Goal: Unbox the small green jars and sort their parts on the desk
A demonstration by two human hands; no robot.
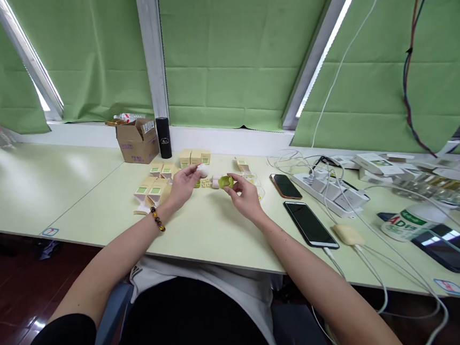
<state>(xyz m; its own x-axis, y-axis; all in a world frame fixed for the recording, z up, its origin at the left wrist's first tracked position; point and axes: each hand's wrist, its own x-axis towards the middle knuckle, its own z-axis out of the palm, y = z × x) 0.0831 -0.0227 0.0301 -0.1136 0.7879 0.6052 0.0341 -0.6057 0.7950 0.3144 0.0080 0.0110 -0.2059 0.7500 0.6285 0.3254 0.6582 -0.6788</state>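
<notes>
Centre frame: your left hand [186,183] pinches a small white piece [202,170], detail blurred; your right hand [247,197] grips a green cup-like piece [226,182]. Go light on pressure, its wall looks thin; keep both steady over the worktop [90,203]. Pale cartons [155,191], boxy, card-like, left of centre.
</notes>
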